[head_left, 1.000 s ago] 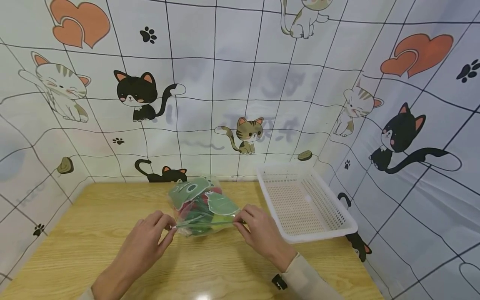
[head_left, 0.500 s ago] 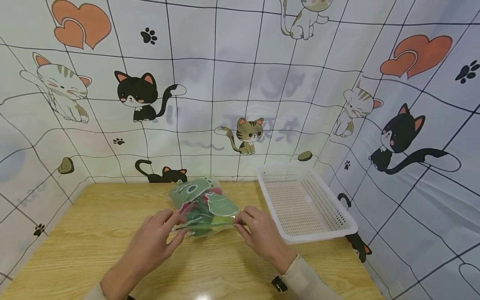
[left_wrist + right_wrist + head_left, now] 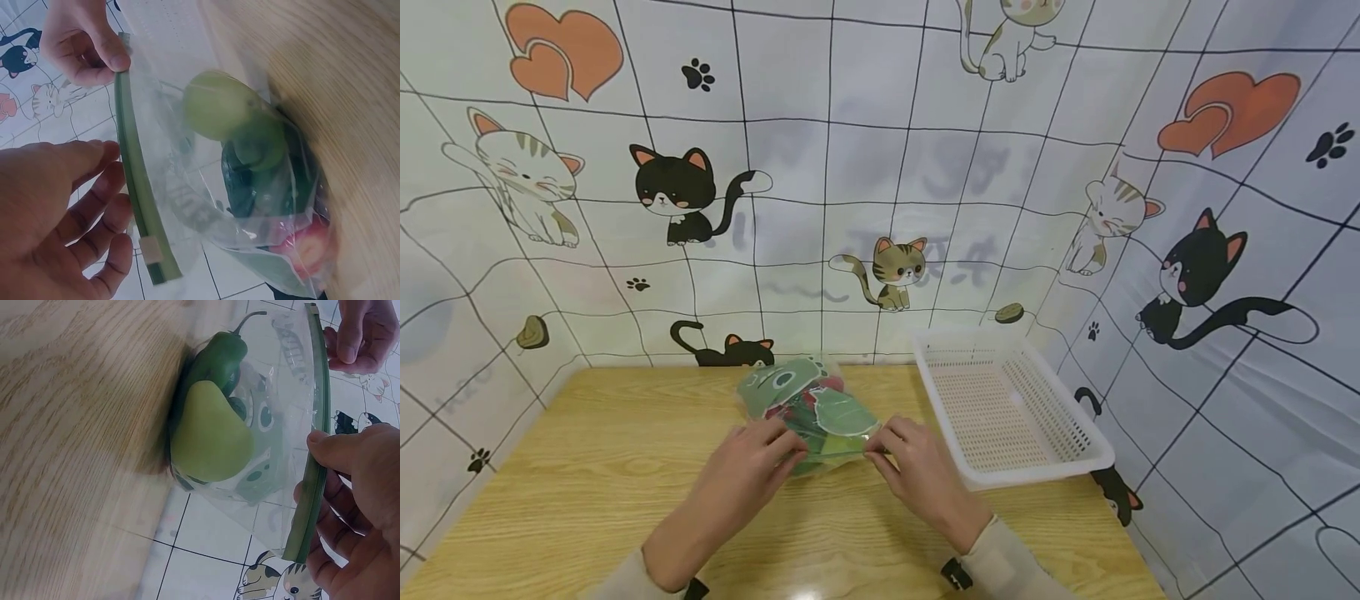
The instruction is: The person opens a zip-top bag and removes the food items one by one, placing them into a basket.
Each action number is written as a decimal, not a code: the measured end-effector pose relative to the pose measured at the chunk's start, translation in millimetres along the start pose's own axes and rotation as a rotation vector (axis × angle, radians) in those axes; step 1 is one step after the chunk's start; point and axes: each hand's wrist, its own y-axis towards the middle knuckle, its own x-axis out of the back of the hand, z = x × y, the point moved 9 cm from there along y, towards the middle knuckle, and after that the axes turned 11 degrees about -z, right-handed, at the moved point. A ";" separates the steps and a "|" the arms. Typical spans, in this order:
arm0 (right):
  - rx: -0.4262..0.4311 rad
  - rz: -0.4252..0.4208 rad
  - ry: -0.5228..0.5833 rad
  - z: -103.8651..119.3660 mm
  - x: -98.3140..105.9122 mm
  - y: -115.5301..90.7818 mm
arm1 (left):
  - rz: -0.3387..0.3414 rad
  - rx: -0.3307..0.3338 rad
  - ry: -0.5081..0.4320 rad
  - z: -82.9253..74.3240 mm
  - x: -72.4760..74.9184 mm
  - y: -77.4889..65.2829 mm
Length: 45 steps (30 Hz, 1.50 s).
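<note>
A clear zip bag (image 3: 846,412) with a green cartoon print lies on the table, its green zip strip (image 3: 140,181) toward me. Inside show a yellow-green pear (image 3: 212,440), a green pepper (image 3: 222,353) with a curved stem, and a pinkish-red round piece (image 3: 307,249). My left hand (image 3: 752,467) pinches the strip near its middle, thumb on one side and fingers on the other. A pale slider (image 3: 150,249) sits near the strip's left end. My right hand (image 3: 921,479) pinches the strip toward its right end, thumb on the near face.
A white perforated plastic basket (image 3: 1037,473) stands right of the bag, close beyond my right hand. The wooden table (image 3: 647,400) ends at a cat-patterned cloth wall (image 3: 797,183) behind and at both sides.
My left hand has slid rightward along the zip strip, from its left corner toward the middle. My right hand keeps its hold at the right end, and the bag has hardly moved.
</note>
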 end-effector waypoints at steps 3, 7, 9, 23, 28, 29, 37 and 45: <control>0.000 -0.003 -0.003 0.7 0.1 -0.4 | -0.008 -0.017 -0.006 -3.7 -2.4 1.8; 0.007 -0.006 -0.016 0.5 -0.5 -1.2 | -0.012 -0.026 -0.022 -5.5 -4.7 3.6; 0.017 -0.014 -0.020 0.6 -0.7 -1.6 | -0.006 -0.026 -0.037 -5.8 -6.3 4.4; 0.041 -0.030 -0.048 0.4 -2.0 -5.3 | 0.078 -0.058 -0.019 -10.9 -18.0 3.8; 0.041 -0.024 -0.051 0.6 -2.6 -5.7 | 0.101 -0.054 -0.020 -10.5 -20.7 3.4; 0.042 -0.025 -0.045 0.7 -2.7 -5.8 | 0.104 -0.050 -0.018 -10.0 -21.5 3.5; 0.057 -0.016 -0.014 2.4 -2.0 -7.2 | 0.203 0.082 -0.052 -0.8 -27.5 2.9; 0.043 0.019 0.019 -0.2 -3.7 -11.6 | 0.288 0.131 -0.098 3.1 -32.6 -0.5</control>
